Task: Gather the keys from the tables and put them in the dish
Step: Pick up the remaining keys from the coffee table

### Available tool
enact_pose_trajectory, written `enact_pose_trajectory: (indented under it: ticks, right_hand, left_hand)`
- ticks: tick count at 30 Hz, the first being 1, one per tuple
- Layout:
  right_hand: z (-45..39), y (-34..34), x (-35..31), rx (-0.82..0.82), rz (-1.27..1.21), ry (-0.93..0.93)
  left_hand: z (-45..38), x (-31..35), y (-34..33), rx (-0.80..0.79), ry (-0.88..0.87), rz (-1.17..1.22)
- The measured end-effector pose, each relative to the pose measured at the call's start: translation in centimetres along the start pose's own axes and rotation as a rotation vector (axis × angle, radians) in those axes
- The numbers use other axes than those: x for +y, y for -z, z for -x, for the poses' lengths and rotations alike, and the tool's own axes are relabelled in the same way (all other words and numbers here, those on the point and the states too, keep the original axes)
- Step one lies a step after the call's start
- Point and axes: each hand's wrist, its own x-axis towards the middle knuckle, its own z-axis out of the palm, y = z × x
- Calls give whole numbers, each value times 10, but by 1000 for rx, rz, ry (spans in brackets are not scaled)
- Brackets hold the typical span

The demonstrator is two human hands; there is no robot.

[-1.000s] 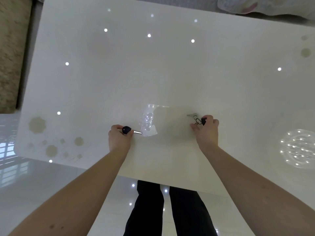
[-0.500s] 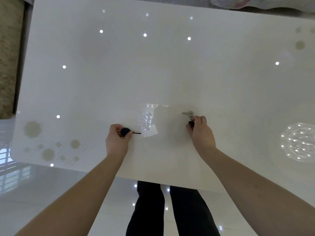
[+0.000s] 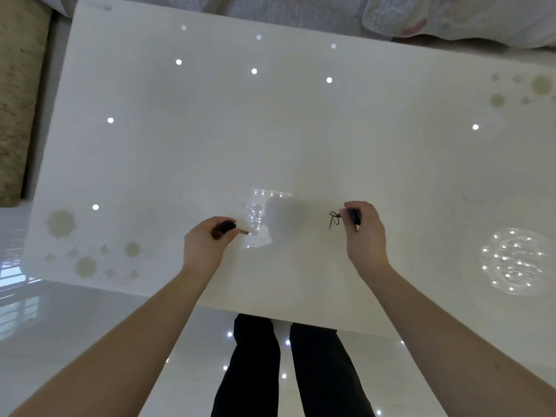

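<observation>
My left hand grips a key with a black head, its short metal blade pointing right, just over the glossy white table. My right hand pinches a second black-headed key with a wire ring and a small metal key dangling to its left, held a little above the table top. The two hands are apart, near the table's front edge. No dish is in view.
The table carries faint beige printed shapes at its front left and far right corners and reflects ceiling lights. A beige rug lies to the left, a quilted cover behind, and my dark trouser legs stand over shiny floor tiles.
My right hand has lifted its key off the table, and the ring now dangles free. The left hand keeps hold of its key. The view has shifted slightly.
</observation>
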Motion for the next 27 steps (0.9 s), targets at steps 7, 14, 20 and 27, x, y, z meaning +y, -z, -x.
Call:
enact_pose_trajectory:
  ticks: [7, 14, 20, 27]
  right_hand:
    - [31, 28, -73, -200, -419, -36]
    - [74, 36, -143, -268, -620, -44]
    - [129, 40, -185, -442, -474, -44]
    - [180, 46, -234, -652, -463, -27]
  left_hand:
    - [35, 44, 23, -77, -128, 23]
    - [85, 89, 65, -102, -265, 65]
    - [147, 117, 114, -143, -372, 86]
    - [196, 135, 166, -194, -325, 301]
